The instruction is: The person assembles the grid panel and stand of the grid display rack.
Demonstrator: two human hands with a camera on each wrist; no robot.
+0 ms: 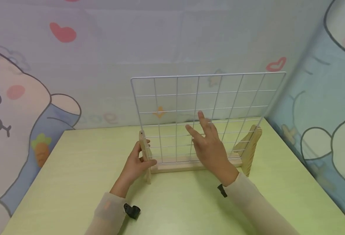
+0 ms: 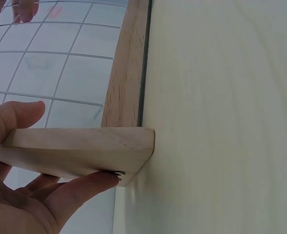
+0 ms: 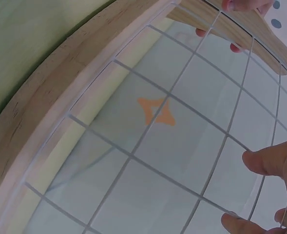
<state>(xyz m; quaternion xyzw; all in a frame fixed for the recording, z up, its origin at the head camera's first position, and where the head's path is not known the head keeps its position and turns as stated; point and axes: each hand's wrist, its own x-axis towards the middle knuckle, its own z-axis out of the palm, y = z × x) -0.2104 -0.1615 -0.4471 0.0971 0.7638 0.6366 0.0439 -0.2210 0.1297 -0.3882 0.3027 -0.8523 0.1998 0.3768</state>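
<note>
A white wire grid panel (image 1: 207,75) leans back, its lower edge at the wooden crossbar (image 1: 175,168) of a stand. My left hand (image 1: 134,164) grips the stand's left wooden side piece (image 2: 85,139), fingers on its outer side and thumb around the front. In front of the grid's middle is my right hand (image 1: 210,148), its fingers spread and fairly straight. The right wrist view has its fingertips (image 3: 260,162) right by the wires. A matching right side piece (image 1: 250,147) stands at the crossbar's other end, partly behind the grid.
The stand is on a pale yellow-green table (image 1: 81,169), toward its back edge. Behind the table hangs a light printed cloth (image 1: 102,65) with cartoon animals and hearts. A small black device (image 1: 132,211) sits at the left wrist.
</note>
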